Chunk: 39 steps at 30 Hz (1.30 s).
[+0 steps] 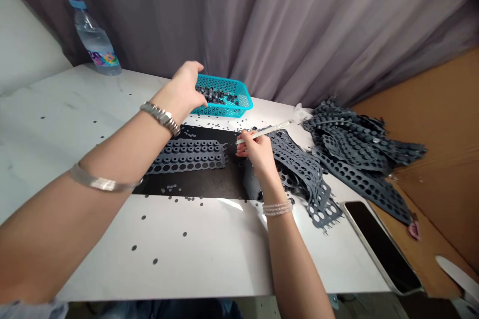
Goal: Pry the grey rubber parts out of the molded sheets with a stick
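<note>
My left hand [189, 87] is at the near left end of a turquoise plastic basket [245, 99], thumb and fingers spread apart around that end. Small dark rubber pieces [213, 95] lie inside the basket. My right hand [257, 152] is closed on a thin white stick-like tool [271, 128], its tip pointing to the right. Between the hands, a grey rubber sheet [190, 157] with rows of raised round pieces and a row of holes lies on a black mat [232, 179]. My left forearm hides the sheet's left part.
Punched grey rubber sheets [299, 159] lie beside my right hand, with a larger heap [348, 134] behind. A phone [381, 244] lies at the right edge, a water bottle [97, 42] stands back left. Small dark discs [184, 234] are scattered on the white table [209, 269].
</note>
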{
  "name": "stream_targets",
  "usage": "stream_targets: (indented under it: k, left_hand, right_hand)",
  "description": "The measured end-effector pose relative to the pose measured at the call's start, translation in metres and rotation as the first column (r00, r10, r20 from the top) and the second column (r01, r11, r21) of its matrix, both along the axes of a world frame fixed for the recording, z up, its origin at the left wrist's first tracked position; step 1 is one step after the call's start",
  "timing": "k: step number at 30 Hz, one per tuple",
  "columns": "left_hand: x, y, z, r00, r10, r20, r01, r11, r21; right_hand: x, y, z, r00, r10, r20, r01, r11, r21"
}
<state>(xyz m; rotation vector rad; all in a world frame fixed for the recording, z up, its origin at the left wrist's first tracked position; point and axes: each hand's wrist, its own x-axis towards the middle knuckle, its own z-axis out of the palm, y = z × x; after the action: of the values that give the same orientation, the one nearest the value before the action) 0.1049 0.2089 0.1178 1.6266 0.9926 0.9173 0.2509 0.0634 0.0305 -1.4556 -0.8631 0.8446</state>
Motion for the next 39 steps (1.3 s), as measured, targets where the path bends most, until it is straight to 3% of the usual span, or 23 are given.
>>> stream_targets:
  k: [3, 5, 7, 11, 14, 24, 33, 37, 39]
  left_hand:
    - [0.000, -0.034, -0.024, 0.999, 0.032, 0.023, -0.032, 0.999, -0.001]
    - [-0.008, -0.062, -0.047, 0.972, -0.085, -0.220, 0.114, 0.986, 0.125]
    - [-0.017, -0.083, -0.068, 0.871, -0.125, -0.475, 0.255, 0.942, 0.220]
    - [-0.025, -0.099, -0.092, 0.746, -0.082, -0.661, 0.408, 0.841, 0.356]
    - [-0.023, -0.098, -0.096, 0.729, -0.084, -0.679, 0.439, 0.819, 0.371]
    - [-0.021, -0.099, -0.097, 0.751, -0.074, -0.656, 0.409, 0.833, 0.374]
    - [-0.011, -0.107, -0.093, 0.681, 0.068, -0.729, 0.412, 0.788, 0.458]
    - [-0.011, -0.108, -0.092, 0.660, 0.084, -0.747, 0.413, 0.790, 0.454]
    - [-0.014, -0.108, -0.090, 0.686, 0.049, -0.726, 0.417, 0.791, 0.447]
  right_hand:
    - [-0.003, -0.007, -0.012, 0.995, 0.023, 0.095, -0.024, 1.000, 0.011]
    - [-0.005, -0.013, -0.021, 0.980, 0.029, 0.196, -0.035, 0.999, 0.027]
    - [-0.008, -0.017, -0.027, 0.953, 0.046, 0.299, -0.060, 0.997, 0.038]
    - [-0.014, -0.017, -0.025, 0.876, 0.100, 0.473, -0.116, 0.993, 0.005]
    - [-0.015, -0.016, -0.020, 0.835, 0.111, 0.540, -0.130, 0.992, -0.002]
    - [-0.017, -0.020, -0.015, 0.749, 0.141, 0.647, -0.192, 0.981, 0.009]
    - [-0.018, -0.021, -0.016, 0.716, 0.155, 0.681, -0.231, 0.973, 0.021]
    - [-0.022, -0.021, -0.018, 0.660, 0.155, 0.735, -0.250, 0.968, 0.021]
    - [-0.024, -0.021, -0.020, 0.637, 0.139, 0.758, -0.239, 0.971, 0.022]
